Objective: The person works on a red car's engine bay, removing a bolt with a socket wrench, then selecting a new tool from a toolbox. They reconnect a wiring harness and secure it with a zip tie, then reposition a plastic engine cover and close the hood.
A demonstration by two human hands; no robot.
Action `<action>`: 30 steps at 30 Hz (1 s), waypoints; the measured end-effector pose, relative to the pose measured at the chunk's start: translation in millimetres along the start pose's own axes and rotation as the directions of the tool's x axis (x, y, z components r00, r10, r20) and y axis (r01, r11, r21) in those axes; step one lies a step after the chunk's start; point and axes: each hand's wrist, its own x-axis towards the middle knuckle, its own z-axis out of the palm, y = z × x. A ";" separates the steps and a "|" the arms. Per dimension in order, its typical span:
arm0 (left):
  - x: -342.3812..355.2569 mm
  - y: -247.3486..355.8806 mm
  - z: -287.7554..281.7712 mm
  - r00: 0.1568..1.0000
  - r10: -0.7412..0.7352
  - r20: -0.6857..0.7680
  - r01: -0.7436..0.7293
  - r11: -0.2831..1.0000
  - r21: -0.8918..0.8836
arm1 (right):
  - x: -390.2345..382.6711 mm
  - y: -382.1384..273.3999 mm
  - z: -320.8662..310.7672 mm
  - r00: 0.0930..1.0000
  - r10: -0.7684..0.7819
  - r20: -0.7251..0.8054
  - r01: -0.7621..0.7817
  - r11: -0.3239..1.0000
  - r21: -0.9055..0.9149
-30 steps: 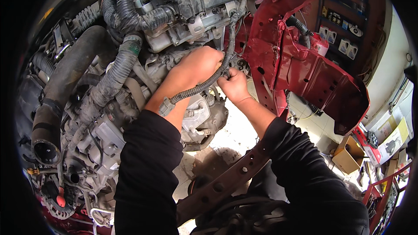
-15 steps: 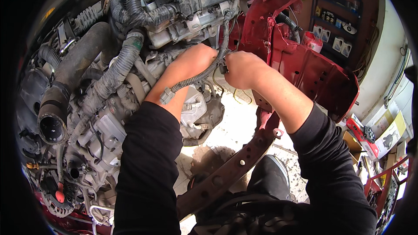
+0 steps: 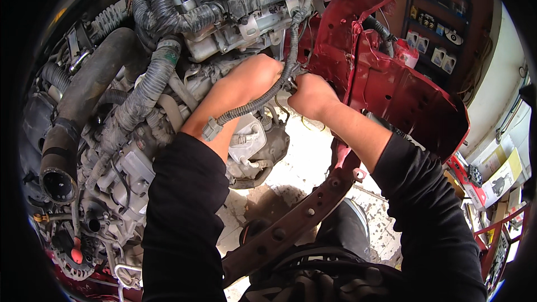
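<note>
A grey corrugated wiring loom (image 3: pixel 260 100) hangs from the engine's upper right and curves down across my left wrist. Its free end carries a pale grey connector (image 3: pixel 212 128), which lies over my left forearm. Behind the loom, my left hand (image 3: pixel 258 76) is closed, its fingertips hidden between the engine and the loom. Just right of the loom, my right hand (image 3: pixel 313 95) is closed in a fist, knuckles up, its fingertips turned toward the left hand. What either hand grips is hidden. Thin wires (image 3: pixel 281 106) hang below the hands.
The dusty engine (image 3: pixel 140 173) with thick ribbed hoses (image 3: pixel 142 95) fills the left. Dark red body panels (image 3: pixel 403 86) stand on the right, and a curved metal crossmember (image 3: pixel 296 221) runs below my arms. Bottles on shelves (image 3: pixel 436 31) and boxes (image 3: pixel 498 182) are farther right.
My right hand has turned slightly, and a small dark piece by its fingers no longer shows clearly. My left hand stays at nearly the same spot behind the loom. The view has shifted a little.
</note>
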 end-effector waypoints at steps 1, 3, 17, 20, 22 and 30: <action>0.1 0.7 0.0 1.000 -0.010 0.003 0.010 1.000 -0.003 | -2.5 4.8 8.0 0.999 -0.023 -0.042 0.025 0.998 0.053; -0.1 1.4 1.3 0.999 0.014 -0.031 -0.013 1.000 0.017 | -4.5 15.1 29.6 0.985 -0.042 -0.167 0.078 0.974 0.213; 3.1 -4.4 -2.6 0.996 0.077 0.044 -0.079 0.996 0.041 | 25.1 41.0 101.7 0.922 -0.031 -0.385 0.257 0.794 0.551; 3.3 -5.7 -5.0 0.995 0.087 0.040 -0.088 0.996 0.024 | 18.7 37.9 92.0 0.926 -0.068 -0.371 0.284 0.775 0.565; 2.0 -7.9 -1.2 0.996 0.076 0.046 -0.076 0.997 -0.012 | 11.3 31.5 77.8 0.959 -0.053 -0.278 0.212 0.786 0.581; 6.6 -20.2 11.9 0.994 0.105 0.027 -0.106 0.993 0.044 | 17.5 -3.4 -21.5 0.986 0.014 0.164 -0.003 0.998 -0.066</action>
